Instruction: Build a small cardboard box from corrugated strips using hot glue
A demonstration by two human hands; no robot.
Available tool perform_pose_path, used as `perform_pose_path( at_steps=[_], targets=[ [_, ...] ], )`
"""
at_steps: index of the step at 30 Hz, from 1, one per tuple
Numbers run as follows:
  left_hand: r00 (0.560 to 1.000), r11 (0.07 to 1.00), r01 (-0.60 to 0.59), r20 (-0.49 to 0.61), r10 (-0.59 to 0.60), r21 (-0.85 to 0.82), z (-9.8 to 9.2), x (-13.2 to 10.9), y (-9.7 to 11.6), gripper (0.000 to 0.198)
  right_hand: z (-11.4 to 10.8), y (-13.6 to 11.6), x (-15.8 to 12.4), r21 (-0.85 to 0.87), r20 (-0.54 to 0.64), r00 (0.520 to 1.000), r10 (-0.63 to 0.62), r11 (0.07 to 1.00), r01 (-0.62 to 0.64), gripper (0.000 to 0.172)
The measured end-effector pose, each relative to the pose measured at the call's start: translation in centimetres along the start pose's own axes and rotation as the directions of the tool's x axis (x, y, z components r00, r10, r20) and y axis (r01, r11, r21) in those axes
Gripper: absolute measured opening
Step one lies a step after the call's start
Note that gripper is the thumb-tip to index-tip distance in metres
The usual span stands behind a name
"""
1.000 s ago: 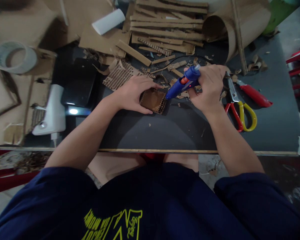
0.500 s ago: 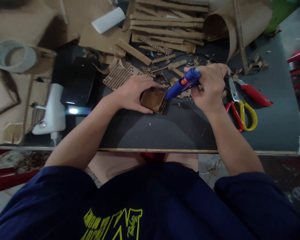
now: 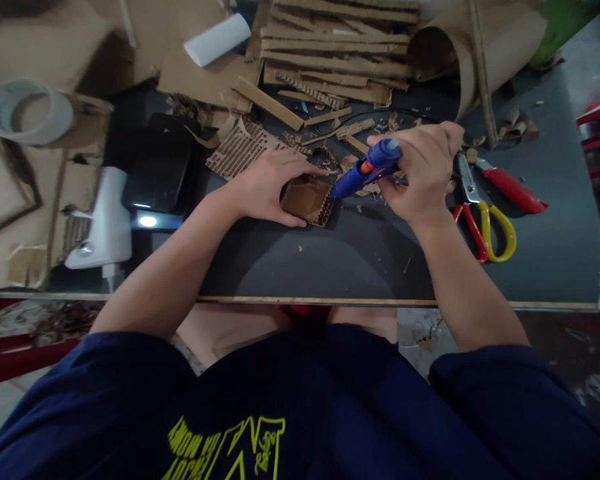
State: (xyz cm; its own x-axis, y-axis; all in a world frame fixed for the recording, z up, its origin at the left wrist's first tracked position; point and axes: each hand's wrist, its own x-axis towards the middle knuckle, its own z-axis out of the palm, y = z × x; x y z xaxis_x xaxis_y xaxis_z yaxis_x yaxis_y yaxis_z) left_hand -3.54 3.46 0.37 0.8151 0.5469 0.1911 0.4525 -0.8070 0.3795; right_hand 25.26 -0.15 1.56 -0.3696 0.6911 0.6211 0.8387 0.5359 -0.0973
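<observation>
A small cardboard box (image 3: pixel 305 200) with corrugated edges sits on the dark table, its hollow inside facing up. My left hand (image 3: pixel 267 187) grips it from the left, thumb on the near side and fingers on the far side. In my right hand (image 3: pixel 423 170) is a blue glue gun (image 3: pixel 365 170), slanting down to the left. Its nozzle is at the upper right rim of the box; whether it touches, I cannot tell. A small red light shows on the gun. Ridged cardboard (image 3: pixel 245 147) lies just beyond my left hand.
Scissors (image 3: pixel 485 220) and a red-handled tool (image 3: pixel 517 190) lie at the right. Cardboard strips (image 3: pixel 335 50) are piled at the back, beside a rolled cardboard tube (image 3: pixel 500 50). Leftward are a black box-like object (image 3: pixel 155 160), a white power strip (image 3: pixel 105 220) and a tape roll (image 3: pixel 27 112).
My right hand has shifted very slightly, with the glue gun's nozzle still at the box rim. My left hand and the cardboard box are practically unmoved.
</observation>
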Motion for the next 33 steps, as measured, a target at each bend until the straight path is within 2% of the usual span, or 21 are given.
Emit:
perform_pose_path(
  at_steps=[4, 10, 16, 20, 25, 29, 33],
  targets=[
    [1.0, 1.0, -0.007, -0.008, 0.007, -0.002, 0.0, 0.0, 0.0, 0.086, -0.2, 0.0, 0.0, -0.002, -0.001, 1.0, 0.009, 1.0, -0.009, 0.032],
    [1.0, 1.0, -0.012, -0.019, 0.012, 0.002, -0.1, 0.0, 0.0, 0.085, -0.3, 0.2, 0.1, 0.024, 0.059, 0.997, 0.049, 0.998, -0.05, 0.033],
    [1.0, 1.0, -0.008, -0.004, 0.008, 0.0, 0.0, -0.1, -0.1, 0.085, 0.2, 0.7, -0.1, -0.032, -0.069, 0.995, 0.079, 0.996, -0.081, 0.036],
    [1.0, 1.0, -0.006, -0.007, 0.006, 0.003, 0.1, -0.1, -0.2, 0.085, 0.8, 1.3, -0.4, 0.006, -0.153, 0.979, 0.133, 0.991, -0.134, 0.053],
    [1.0, 1.0, 0.005, -0.014, -0.005, 0.009, 0.3, -0.2, -0.4, 0.089, 1.9, 2.1, -0.4, 0.084, -0.193, 0.932, 0.305, 0.952, -0.294, 0.083],
    [1.0, 1.0, 0.007, -0.009, -0.007, -0.01, 0.2, -0.3, -0.5, 0.091, 3.2, 3.7, -1.1, 0.103, -0.191, 0.89, 0.414, 0.91, -0.401, 0.09],
    [1.0, 0.999, -0.003, -0.004, 0.003, -0.035, 0.0, -0.2, -0.3, 0.09, 4.2, 4.8, -2.0, 0.075, -0.156, 0.872, 0.464, 0.886, -0.458, 0.091]
  ],
)
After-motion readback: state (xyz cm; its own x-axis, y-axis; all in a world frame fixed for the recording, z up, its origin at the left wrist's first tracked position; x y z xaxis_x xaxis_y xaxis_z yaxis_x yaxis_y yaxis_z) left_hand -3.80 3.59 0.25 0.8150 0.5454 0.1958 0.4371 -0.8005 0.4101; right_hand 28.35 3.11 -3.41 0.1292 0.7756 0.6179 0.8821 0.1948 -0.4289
